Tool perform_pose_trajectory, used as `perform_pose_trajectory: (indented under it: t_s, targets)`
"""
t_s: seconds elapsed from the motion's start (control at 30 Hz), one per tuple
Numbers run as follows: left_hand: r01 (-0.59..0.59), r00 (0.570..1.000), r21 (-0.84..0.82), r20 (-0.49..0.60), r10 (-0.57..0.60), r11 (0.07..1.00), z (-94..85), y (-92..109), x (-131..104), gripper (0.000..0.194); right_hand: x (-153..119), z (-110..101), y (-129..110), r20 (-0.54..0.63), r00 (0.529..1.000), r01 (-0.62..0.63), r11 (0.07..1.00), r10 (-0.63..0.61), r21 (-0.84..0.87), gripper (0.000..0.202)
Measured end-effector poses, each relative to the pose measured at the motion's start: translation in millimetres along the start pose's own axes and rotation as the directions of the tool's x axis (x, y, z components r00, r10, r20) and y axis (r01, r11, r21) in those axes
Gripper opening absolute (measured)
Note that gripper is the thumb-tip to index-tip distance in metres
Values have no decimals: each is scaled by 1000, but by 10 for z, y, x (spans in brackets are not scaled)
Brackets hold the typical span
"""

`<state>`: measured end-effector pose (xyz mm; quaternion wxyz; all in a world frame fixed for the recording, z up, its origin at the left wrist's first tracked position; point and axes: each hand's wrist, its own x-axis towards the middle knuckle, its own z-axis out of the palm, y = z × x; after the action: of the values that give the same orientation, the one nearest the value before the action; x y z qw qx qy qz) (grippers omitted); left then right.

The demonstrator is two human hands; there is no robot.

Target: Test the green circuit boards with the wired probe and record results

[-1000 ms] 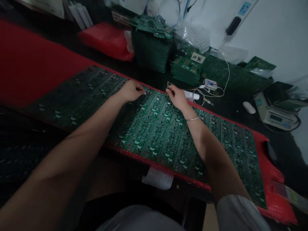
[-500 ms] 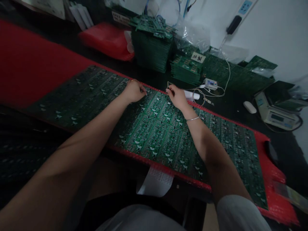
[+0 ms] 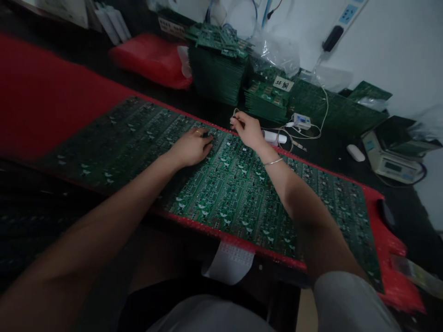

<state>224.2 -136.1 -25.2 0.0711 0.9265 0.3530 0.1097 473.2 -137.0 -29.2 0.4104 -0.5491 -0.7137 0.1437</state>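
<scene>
A long row of green circuit boards (image 3: 224,193) lies on red bubble wrap (image 3: 194,225), dense with small parts. My left hand (image 3: 192,146), with a ring on one finger, rests over the boards' far half. Its thumb and fingers are apart, and I see nothing held in it. Near the far edge of the boards, my right hand (image 3: 249,131) is closed in a pinch. A thin pale cable (image 3: 236,110) loops out at its fingertips; the end inside the pinch is too small and dark to make out.
Behind stand a tall stack of boards (image 3: 218,74) and a lower stack (image 3: 266,99) with a handwritten label. A small white box with a display (image 3: 301,121), a white tube (image 3: 275,137) and a scale (image 3: 392,161) are on the right. A red bundle (image 3: 148,60) lies at the back left.
My left hand has come nearer and its fingers have spread from a pinch. My right hand has shifted slightly left and away from me, still pinched. The view has moved slightly.
</scene>
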Motion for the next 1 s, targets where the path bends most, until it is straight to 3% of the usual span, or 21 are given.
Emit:
perform_pose_trajectory:
  t_s: [0.17, 0.37, 0.5, 0.6, 0.7, 0.8, 0.9, 1.0]
  targets:
    - [39, 999, -17, 27, -38, 999, -12, 60, -121, 66, 93, 188, -17, 59, 998, -22, 999, 25, -40, 23]
    - [56, 998, -56, 35, -54, 997, -49, 162, -444, 68, 28, 214, 2, 54, 998, -13, 999, 15, -36, 19]
    - [55, 998, -116, -35, -59, 992, -209, 390, -815, 64, 24, 214, -1, 71, 997, 16, 997, -10, -74, 20]
    - [95, 989, -147, -98, -110, 985, -261, 707, -1246, 54, 32, 215, 14, 72, 997, 25, 993, -17, -115, 20]
    - [92, 986, -152, -126, -112, 984, -146, 1113, -1745, 44, 32, 200, 8, 88, 996, 12, 988, 2, -157, 23]
    - [-60, 978, -284, -210, 0, 957, 71, 1493, -2148, 39, 57, 192, 6, 133, 991, 12, 978, 17, -210, 34]
    - [-218, 947, -452, -313, 75, 865, 306, 1748, -2333, 29, 131, 222, 68, 97, 995, 50, 978, -31, -205, 17]
    - [-274, 941, -475, -311, 132, 836, 511, 1860, -2345, 19, 223, 282, 160, 123, 992, 53, 973, -25, -223, 15]
